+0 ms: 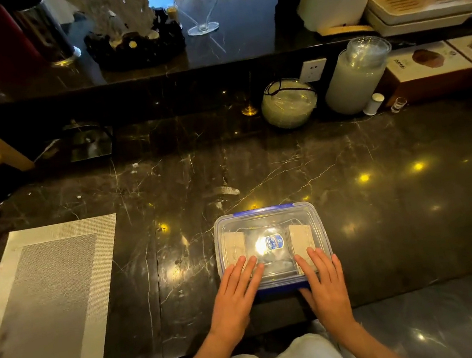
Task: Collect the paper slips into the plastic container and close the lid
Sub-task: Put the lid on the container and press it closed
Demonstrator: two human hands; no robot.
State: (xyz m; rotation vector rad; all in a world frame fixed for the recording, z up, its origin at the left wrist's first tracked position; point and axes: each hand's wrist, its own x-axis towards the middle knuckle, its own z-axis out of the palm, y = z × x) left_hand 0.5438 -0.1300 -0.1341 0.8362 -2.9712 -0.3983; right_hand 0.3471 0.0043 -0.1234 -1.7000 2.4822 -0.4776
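A clear plastic container [269, 223] with blue clips stands near the front edge of the dark marble counter, with its transparent lid [265, 219] lying on top. Through the lid I see two stacks of paper slips, one at the left [233, 244] and one at the right [301, 235], and a blue label in the middle. My left hand [237, 294] lies flat on the lid's near left corner, fingers spread. My right hand [325, 279] lies flat on the near right corner, its thumb beside the blue front clip [280, 289].
A grey woven placemat [47, 301] lies to the left. Along the back stand a round glass jar [289, 103], a tall stack of clear cups [356, 76], boxes [433, 67] and a small white bottle [373, 103]. A raised ledge runs behind the counter.
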